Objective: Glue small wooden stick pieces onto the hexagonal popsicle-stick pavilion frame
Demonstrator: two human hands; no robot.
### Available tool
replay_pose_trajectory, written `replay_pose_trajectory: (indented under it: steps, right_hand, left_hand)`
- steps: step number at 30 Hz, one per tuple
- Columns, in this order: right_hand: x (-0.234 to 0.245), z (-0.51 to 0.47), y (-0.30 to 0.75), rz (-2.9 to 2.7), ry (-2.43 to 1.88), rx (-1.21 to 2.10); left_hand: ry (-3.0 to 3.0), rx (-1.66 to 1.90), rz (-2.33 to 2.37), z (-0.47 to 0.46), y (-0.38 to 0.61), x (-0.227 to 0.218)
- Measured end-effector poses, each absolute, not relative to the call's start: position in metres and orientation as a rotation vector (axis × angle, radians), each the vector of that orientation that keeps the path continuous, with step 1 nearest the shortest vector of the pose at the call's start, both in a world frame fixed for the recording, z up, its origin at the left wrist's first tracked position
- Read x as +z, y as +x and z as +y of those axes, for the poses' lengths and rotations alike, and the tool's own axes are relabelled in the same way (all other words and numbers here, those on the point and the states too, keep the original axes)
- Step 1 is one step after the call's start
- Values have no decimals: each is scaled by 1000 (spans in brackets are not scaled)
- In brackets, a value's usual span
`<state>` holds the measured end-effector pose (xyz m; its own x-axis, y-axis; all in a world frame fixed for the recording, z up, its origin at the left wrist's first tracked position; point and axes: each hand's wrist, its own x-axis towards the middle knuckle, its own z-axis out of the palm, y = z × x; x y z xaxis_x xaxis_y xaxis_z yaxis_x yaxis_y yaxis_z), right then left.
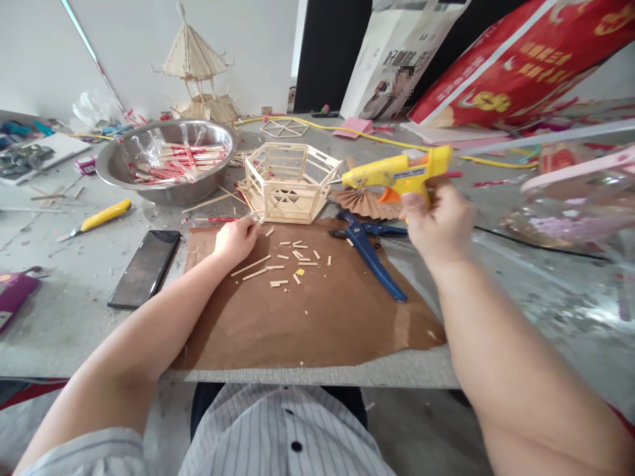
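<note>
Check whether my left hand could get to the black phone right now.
Probably yes. The phone lies flat just left of the brown paper, close to the left hand, with nothing standing between them. That hand rests at the wooden frame's base, though.

- Grip of the glue gun (397,173): hidden inside the right hand (439,225)
- Upper handle end of the blue cutter (370,254): covered by the right hand
- Fingertips of the left hand (235,239): meet at the base of the stick frame (290,182); any held piece too small to tell
- Far left of the left hand, the purple object (12,291): cut off by the picture edge
- Beyond the right hand, the printed bag (397,59): one patch blurred
</note>
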<state>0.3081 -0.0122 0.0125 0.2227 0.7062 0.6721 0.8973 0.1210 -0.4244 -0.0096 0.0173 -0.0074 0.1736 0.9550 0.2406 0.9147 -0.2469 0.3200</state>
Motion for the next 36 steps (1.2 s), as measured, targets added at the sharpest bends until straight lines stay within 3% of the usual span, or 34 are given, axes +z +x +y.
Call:
replay_pose_trajectory:
  steps: [11,20,36]
  right_hand:
    - [0,-28,268,-1827,-1537,64]
    - [4,-14,240,-2283,-1245,-17]
    - [0,-1,211,-2389,-1431,-153]
  left_hand:
    - [2311,570,1900,16,-8,-8]
    - [2304,573,1908,16,-6,-7]
    - [2304,524,1937,17,-4,-7]
